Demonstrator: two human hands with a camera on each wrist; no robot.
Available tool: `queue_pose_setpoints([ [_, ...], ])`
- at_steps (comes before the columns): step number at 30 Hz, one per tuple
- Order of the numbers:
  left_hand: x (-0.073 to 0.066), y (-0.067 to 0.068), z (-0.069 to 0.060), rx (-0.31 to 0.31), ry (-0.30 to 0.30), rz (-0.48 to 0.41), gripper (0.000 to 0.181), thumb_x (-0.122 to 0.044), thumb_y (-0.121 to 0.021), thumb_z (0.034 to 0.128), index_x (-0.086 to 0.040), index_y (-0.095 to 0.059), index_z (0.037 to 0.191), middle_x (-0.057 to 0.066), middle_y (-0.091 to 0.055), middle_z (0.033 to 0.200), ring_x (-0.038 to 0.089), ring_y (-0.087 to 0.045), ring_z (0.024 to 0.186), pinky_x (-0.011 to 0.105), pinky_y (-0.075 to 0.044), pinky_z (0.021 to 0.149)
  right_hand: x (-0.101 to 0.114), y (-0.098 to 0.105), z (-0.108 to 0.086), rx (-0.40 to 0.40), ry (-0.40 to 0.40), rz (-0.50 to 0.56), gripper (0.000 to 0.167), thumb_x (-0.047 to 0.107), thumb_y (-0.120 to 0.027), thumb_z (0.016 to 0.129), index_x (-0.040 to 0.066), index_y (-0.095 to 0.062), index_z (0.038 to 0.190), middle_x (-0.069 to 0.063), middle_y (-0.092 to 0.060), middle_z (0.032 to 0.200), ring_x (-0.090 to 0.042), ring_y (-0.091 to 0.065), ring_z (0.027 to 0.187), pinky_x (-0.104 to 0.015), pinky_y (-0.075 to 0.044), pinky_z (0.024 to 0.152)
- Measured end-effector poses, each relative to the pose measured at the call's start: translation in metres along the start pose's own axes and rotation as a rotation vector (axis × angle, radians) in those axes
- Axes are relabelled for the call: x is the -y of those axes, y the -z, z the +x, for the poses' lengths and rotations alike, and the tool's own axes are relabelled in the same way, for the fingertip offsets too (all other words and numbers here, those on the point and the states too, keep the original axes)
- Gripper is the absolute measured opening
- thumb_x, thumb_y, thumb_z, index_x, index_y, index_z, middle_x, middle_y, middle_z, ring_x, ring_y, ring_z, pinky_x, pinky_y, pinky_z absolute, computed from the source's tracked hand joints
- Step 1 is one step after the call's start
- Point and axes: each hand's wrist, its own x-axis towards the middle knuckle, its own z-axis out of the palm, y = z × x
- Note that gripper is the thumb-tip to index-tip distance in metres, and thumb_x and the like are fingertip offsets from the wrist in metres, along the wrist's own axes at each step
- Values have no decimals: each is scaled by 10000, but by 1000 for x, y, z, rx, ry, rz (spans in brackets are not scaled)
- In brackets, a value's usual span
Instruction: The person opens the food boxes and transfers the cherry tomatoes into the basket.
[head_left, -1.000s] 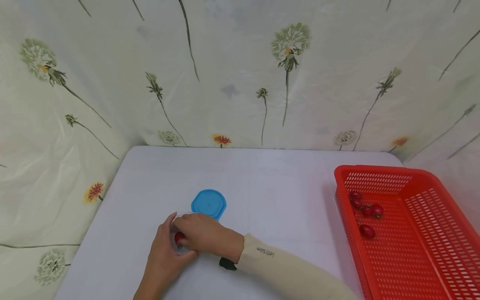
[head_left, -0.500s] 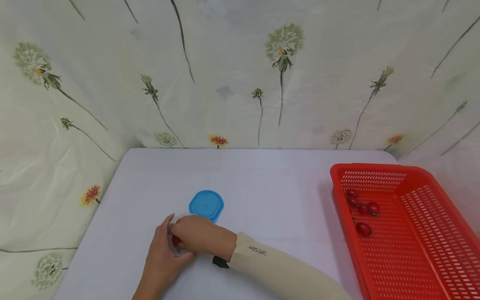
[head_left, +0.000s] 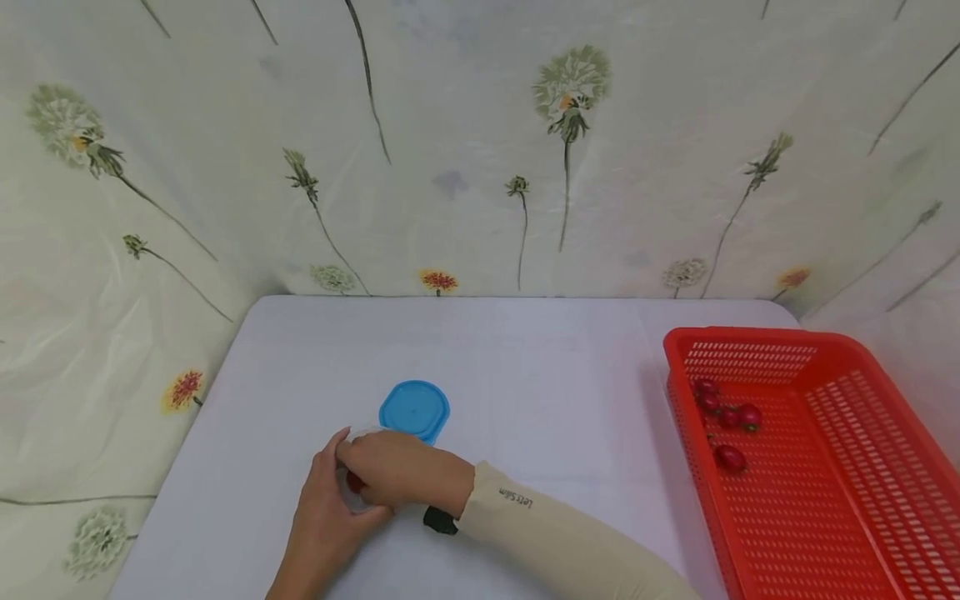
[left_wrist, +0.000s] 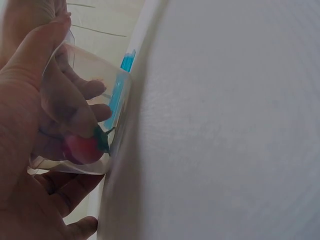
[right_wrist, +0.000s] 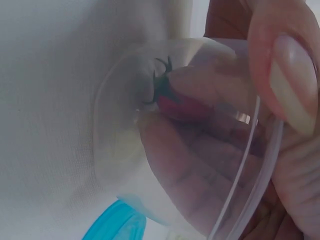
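Note:
On the left part of the table, my left hand [head_left: 322, 512] holds a clear plastic container [right_wrist: 117, 125], thumb and fingers spread round its sides. My right hand [head_left: 401, 468] reaches inside it and pinches a red cherry tomato [left_wrist: 82, 150] with a green stem end. Through the clear wall in the right wrist view, fingers touch the tomato [right_wrist: 182, 109] near the container's bottom. From the head view the right hand covers most of the container and the tomato. A blue lid [head_left: 414, 408] lies flat on the table just behind the container.
A red perforated plastic basket [head_left: 817, 475] stands at the table's right side. Several cherry tomatoes [head_left: 730, 458] lie along its left side. A dark object [head_left: 439, 520] shows under the right wrist. Floral cloth [head_left: 480, 150] hangs behind the white table [head_left: 540, 358].
My right hand has shifted slightly left and deeper into the container, covering more of the tomato. The left hand keeps its hold. The head view has shifted a little.

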Motion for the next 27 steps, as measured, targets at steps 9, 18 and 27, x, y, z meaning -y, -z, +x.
queue_pose_setpoints([
  [9,0,-1,0,7,5,-15,1062,-349,-926,779,-137,-295,1606,135,-510,1413,323,-547,1300,573,-485,1049,-10,3,-5,10,-1,142,368,131,-777,897,203,-634,1229,75,-584,1080,-14,-543,884,-119,-470,701],
  [18,-4,0,0,18,15,2,1084,-355,-943,768,-121,-298,1607,150,-497,1438,337,-538,1317,599,-485,1062,-20,10,-17,-45,126,387,297,4,-703,886,173,-635,1120,81,-558,1024,-8,-525,911,-97,-482,749],
  [27,-8,1,2,42,74,4,1194,-545,-950,702,-164,-277,1612,155,-480,1480,381,-493,1360,654,-429,1095,-36,29,-33,-92,157,416,273,116,-741,967,123,-709,1237,90,-634,1032,-6,-569,905,-105,-502,784],
])
